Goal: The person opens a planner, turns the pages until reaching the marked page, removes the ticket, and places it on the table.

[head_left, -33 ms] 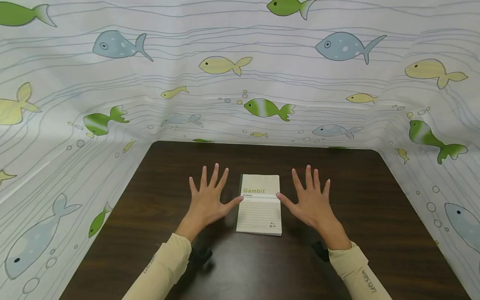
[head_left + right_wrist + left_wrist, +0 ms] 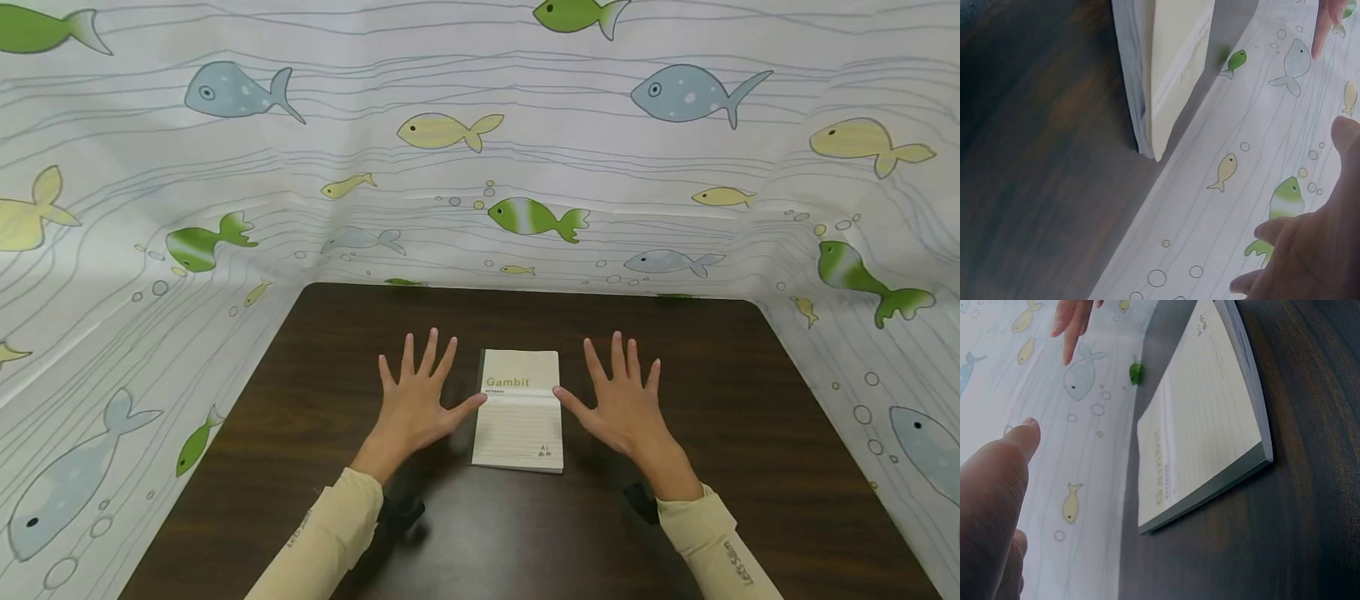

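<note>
A cream notebook (image 2: 519,425) with "Gambit" on its cover and a dark spine lies closed on the dark wooden table (image 2: 480,533). My left hand (image 2: 414,408) is spread to its left, fingers straight, thumb tip overlapping the notebook's left edge in the head view. On the other side my right hand (image 2: 624,408) mirrors it, its thumb tip at the right edge. Both wrist views show the thumbs apart from the notebook, held above the table. Neither hand holds anything. In the left wrist view the notebook (image 2: 1204,412) shows its spine; the right wrist view shows its page edges (image 2: 1135,81).
A white sheet (image 2: 450,175) printed with fish stands around the table's back and both sides. Each wrist carries a small black device below the cream sleeve (image 2: 322,533). Table surface surrounds the notebook.
</note>
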`<act>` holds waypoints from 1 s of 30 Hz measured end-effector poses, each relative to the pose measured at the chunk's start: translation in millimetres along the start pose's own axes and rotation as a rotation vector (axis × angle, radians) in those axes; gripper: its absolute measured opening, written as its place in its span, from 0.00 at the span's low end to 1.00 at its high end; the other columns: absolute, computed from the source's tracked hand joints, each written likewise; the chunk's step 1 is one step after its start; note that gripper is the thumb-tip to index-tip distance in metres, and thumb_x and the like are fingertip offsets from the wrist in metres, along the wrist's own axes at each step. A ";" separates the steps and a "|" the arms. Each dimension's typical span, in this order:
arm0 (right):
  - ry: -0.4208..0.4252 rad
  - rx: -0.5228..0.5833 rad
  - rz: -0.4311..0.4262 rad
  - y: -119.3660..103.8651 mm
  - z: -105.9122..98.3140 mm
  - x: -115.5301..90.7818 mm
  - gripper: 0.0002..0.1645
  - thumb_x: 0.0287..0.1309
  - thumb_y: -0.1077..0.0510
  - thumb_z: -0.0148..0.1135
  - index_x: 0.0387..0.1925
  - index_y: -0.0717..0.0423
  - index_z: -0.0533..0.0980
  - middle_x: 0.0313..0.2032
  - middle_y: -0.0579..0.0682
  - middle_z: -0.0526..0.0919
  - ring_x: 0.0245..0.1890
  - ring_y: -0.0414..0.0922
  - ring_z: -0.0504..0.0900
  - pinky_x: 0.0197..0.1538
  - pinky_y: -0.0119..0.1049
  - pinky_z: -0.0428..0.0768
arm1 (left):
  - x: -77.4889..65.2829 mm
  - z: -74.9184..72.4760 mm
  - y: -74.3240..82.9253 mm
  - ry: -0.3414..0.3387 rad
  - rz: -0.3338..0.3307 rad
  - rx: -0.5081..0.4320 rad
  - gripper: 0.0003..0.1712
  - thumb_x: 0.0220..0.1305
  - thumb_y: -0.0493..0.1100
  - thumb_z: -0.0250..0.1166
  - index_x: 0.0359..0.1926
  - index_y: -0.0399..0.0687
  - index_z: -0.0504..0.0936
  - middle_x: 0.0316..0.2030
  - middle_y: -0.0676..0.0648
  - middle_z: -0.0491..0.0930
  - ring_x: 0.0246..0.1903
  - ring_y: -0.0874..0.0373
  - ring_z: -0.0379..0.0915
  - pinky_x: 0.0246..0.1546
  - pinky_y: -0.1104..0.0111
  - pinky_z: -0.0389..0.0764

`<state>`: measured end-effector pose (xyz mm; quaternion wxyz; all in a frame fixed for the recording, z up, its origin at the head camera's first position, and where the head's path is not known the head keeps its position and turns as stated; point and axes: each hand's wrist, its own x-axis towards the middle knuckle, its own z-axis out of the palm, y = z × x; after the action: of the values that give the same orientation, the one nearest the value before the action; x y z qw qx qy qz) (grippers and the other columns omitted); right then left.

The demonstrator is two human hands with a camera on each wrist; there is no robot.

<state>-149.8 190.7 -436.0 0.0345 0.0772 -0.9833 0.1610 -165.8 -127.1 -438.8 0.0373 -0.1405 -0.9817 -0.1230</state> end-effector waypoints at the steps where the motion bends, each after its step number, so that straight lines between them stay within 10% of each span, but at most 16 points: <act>1: 0.000 0.003 0.002 0.7 0.4 -0.2 0.59 0.65 0.24 0.52 0.83 0.52 0.48 0.80 0.69 0.37 0.79 0.70 0.35 0.70 0.77 0.31 | 0.5 0.3 0.4 -0.002 0.002 0.001 0.60 0.61 0.82 0.53 0.83 0.64 0.40 0.83 0.49 0.31 0.80 0.38 0.21 0.69 0.27 0.28; 10: 0.018 0.037 -0.003 0.8 12.3 -2.0 0.59 0.66 0.25 0.53 0.82 0.55 0.50 0.80 0.70 0.40 0.80 0.69 0.37 0.71 0.77 0.33 | 1.3 9.1 7.2 0.008 0.050 0.000 0.60 0.62 0.80 0.56 0.84 0.61 0.44 0.83 0.46 0.34 0.80 0.36 0.25 0.70 0.27 0.33; 21: -0.196 0.176 0.005 -29.2 56.4 -22.2 0.56 0.72 0.31 0.53 0.80 0.65 0.50 0.75 0.71 0.61 0.76 0.68 0.57 0.71 0.77 0.41 | -29.8 76.4 33.8 -0.108 0.203 -0.185 0.73 0.54 0.80 0.66 0.82 0.37 0.48 0.80 0.29 0.40 0.77 0.33 0.49 0.70 0.42 0.66; 30: -0.075 0.279 -0.004 -38.5 59.8 -24.4 0.49 0.74 0.37 0.55 0.78 0.66 0.56 0.73 0.67 0.67 0.75 0.65 0.62 0.72 0.75 0.42 | -33.6 85.8 33.5 -0.003 0.174 -0.324 0.71 0.55 0.70 0.75 0.80 0.32 0.49 0.77 0.24 0.48 0.67 0.31 0.67 0.53 0.48 0.83</act>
<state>-122.1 138.9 -482.9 -0.0129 0.0891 -0.9519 0.2930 -127.4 -83.3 -517.7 0.0235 -0.2292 -0.9333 -0.2756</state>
